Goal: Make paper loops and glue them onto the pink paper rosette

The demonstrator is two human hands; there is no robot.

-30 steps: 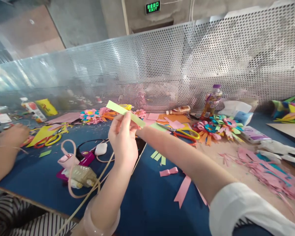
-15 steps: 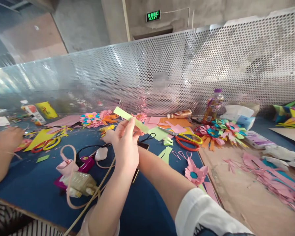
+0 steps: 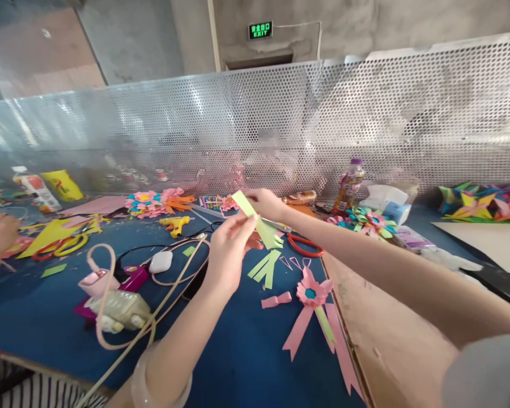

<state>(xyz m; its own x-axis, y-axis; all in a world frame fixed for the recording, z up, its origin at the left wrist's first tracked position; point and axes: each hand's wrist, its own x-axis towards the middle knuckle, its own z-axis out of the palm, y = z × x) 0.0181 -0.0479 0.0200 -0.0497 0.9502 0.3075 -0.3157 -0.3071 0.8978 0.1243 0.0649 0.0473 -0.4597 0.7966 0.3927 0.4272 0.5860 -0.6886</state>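
A light green paper strip (image 3: 243, 204) is pinched between the thumb and fingers of my left hand (image 3: 229, 252), slanting above the table. My right hand (image 3: 267, 204) is stretched out just beyond the strip, near several loose papers; its fingertips are hidden behind the strip. Below, several cut green strips (image 3: 266, 269) lie on the blue surface. Close by are a pink paper flower (image 3: 321, 290) with a teal centre and trailing tails, and a small pink paper bow (image 3: 276, 300). Red-handled scissors (image 3: 305, 246) lie partly behind my right forearm.
Cables and a bulky plug (image 3: 125, 309) crowd the left side, near a yellow glue gun (image 3: 175, 225). Another person's hand (image 3: 2, 235) rests at the far left. Paper flowers (image 3: 144, 204), a drink bottle (image 3: 349, 184) and tissues (image 3: 385, 198) line the perforated metal screen (image 3: 174, 130).
My right hand has moved from behind my left hand to farther out and right. The green strip has tilted more steeply in my left hand. The view has shifted slightly right.
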